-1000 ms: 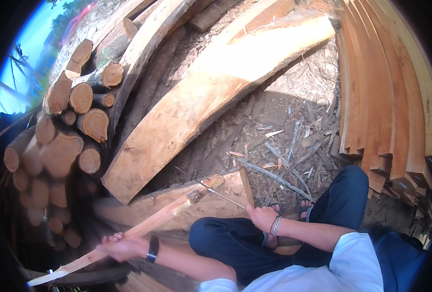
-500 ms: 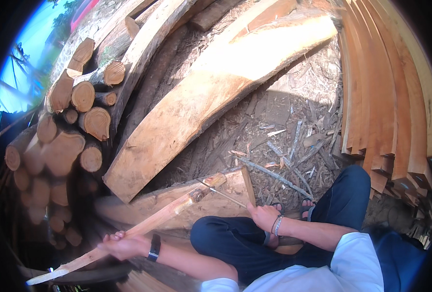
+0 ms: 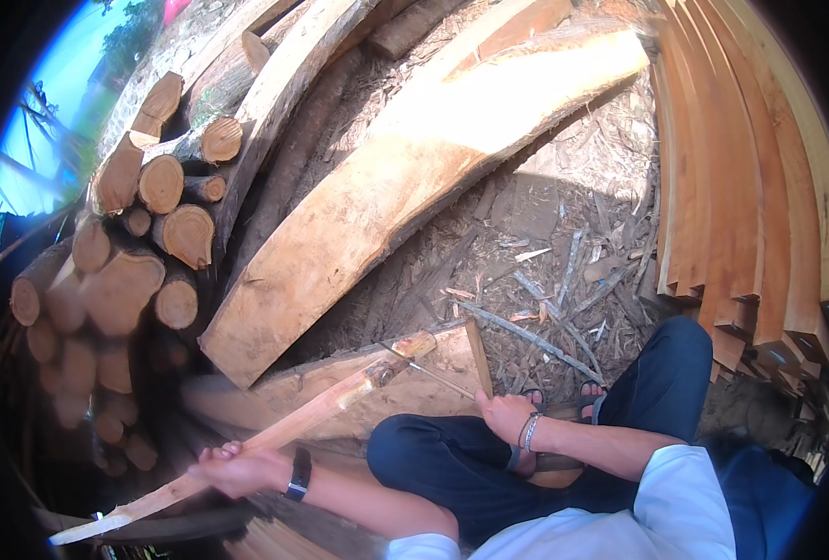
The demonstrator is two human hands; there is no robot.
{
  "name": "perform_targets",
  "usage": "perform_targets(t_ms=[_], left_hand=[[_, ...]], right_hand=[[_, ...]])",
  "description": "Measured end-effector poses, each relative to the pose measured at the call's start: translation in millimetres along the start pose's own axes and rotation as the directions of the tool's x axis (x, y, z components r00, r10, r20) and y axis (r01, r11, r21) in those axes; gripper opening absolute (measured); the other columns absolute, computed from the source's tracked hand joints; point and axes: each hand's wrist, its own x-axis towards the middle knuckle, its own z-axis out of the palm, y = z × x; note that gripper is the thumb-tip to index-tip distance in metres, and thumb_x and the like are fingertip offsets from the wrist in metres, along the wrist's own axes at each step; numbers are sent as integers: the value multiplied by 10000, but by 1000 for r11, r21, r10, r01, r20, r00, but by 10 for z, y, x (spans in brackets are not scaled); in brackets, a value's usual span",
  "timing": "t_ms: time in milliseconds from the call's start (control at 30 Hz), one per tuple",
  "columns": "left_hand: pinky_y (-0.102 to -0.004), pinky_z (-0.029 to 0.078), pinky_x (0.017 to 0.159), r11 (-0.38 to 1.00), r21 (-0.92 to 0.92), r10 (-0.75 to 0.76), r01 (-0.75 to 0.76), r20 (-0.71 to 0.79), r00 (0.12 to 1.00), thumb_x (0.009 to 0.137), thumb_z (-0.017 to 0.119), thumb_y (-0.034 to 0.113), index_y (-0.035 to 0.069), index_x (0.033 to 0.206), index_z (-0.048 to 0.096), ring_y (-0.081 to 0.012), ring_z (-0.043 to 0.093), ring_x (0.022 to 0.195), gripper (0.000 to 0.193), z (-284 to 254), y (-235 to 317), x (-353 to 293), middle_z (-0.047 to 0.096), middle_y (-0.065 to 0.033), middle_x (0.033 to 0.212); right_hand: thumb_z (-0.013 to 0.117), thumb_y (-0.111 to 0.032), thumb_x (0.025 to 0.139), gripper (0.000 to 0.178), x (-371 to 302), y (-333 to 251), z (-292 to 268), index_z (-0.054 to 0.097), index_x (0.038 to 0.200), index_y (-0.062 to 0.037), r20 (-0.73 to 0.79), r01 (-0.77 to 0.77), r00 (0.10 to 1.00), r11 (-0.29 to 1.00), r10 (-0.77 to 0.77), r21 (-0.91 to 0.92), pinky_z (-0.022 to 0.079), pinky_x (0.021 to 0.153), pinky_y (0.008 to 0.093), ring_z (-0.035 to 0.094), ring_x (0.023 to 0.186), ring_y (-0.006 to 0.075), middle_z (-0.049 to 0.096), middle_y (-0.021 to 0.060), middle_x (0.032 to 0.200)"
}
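A long peeled wooden pole (image 3: 307, 420) slants from the lower left up to the middle. My left hand (image 3: 235, 469), with a dark band on its wrist, is closed around the pole's lower part. In my right hand (image 3: 506, 417) is a long thin tool (image 3: 440, 378), seen nearly edge-on, so I cannot tell whether it is a knife or another blade. It crosses the pole near the far end, by a dark knot and remnants of bark. Under that end lies a thick wooden slab (image 3: 453, 353), on which the pole seems to rest.
A large rough-edged plank (image 3: 340, 252) lies diagonally beyond the slab. Cut logs (image 3: 160, 185) are stacked at the left, and long sawn boards (image 3: 713, 168) at the right. Sticks (image 3: 526, 331) and wood chips litter the ground near my sandalled feet (image 3: 590, 397).
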Motion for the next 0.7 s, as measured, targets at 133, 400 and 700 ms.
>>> perform_targets(t_ms=[133, 400, 700], left_hand=[[-204, 308, 429, 1000, -9, 13, -13, 38, 999, 977, 473, 392, 34, 788, 513, -74, 340, 482, 406, -9, 13, -41, 345, 19, 594], [-212, 309, 428, 999, -39, 26, -23, 61, 998, 982, 469, 381, 25, 786, 513, -82, 336, 481, 409, 48, 41, -62, 343, 10, 595], [-216, 305, 448, 999, -44, 20, -17, 71, 997, 962, 499, 407, -10, 820, 518, -89, 333, 489, 442, 22, 5, -64, 345, 5, 600]], right_hand=[[429, -98, 878, 178, 1, 85, 61, 427, 1036, -16, -23, -2, 1000, 998, 1, -59, 544, 532, 457, 671, 629, 360, 637, 206, 653], [444, -103, 872, 191, -27, -43, -67, 430, 1029, 3, -16, 26, 999, 996, -28, -87, 547, 540, 446, 676, 633, 346, 650, 187, 664], [453, -108, 864, 174, 36, 153, 113, 404, 1006, -20, -21, -28, 999, 995, 26, -100, 535, 542, 463, 674, 650, 360, 651, 191, 688]])
